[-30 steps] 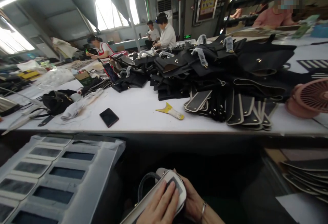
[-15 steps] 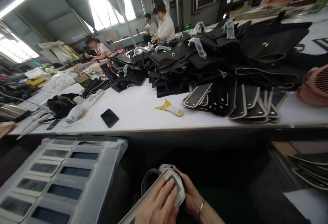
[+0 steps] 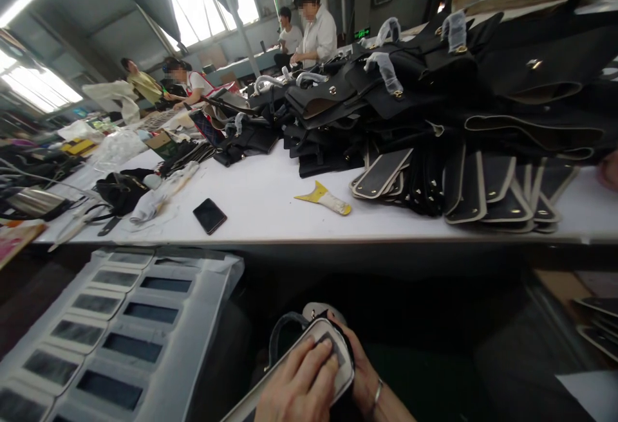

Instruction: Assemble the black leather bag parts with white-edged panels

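at the bottom centre of the frame, below the desk (image 3: 270, 200) edge, the left hand (image 3: 297, 386) lies flat on a cream-edged panel (image 3: 309, 361), its fingers (image 3: 321, 361) pressed together on the dark centre, likely to keep it flat. the right hand (image 3: 360, 374) cups the rounded end from behind, fingers curled round the rim, seemingly bracing it against that push. a dark strap (image 3: 282, 332) loops beside the panel. at lower left a tray (image 3: 212, 300) holds similar pieces in rows. on the desk lie a phone (image 3: 209, 215), a yellow scraper (image 3: 324, 198) and heaped black bags (image 3: 434, 87)
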A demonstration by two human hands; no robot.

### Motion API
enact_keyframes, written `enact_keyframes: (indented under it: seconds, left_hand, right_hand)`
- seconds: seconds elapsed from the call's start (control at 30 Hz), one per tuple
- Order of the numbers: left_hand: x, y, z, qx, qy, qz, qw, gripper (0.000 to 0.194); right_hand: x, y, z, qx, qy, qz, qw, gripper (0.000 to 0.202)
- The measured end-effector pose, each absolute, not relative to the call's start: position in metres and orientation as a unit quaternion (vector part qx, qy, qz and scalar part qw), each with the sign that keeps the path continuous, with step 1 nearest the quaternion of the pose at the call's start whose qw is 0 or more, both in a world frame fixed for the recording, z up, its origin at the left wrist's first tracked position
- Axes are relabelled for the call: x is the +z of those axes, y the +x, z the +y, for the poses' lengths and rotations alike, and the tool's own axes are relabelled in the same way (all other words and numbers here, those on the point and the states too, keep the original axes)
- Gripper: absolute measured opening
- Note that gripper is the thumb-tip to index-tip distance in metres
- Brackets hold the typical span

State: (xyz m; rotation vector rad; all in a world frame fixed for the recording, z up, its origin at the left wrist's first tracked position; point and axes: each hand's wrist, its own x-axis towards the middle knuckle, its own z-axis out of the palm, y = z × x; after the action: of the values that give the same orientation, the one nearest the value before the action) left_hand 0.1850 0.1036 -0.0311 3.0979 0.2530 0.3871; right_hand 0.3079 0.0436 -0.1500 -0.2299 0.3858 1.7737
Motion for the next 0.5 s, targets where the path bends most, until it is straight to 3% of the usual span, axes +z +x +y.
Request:
enact_keyframes:
  seconds: [0.33, 0.5]
  left_hand:
    - [-0.022, 0.189, 0.101, 0.119, 0.984, 0.121, 0.055, 0.029]
    - [-0.009, 0.2, 0.099, 0.125, 0.98, 0.13, 0.08, 0.037]
  right_hand:
    - [-0.144, 0.312, 0.044, 0.786, -0.089, 0.184, 0.583, 0.047]
    - [-0.137, 0.301, 0.038, 0.737, -0.126, 0.209, 0.631, 0.032]
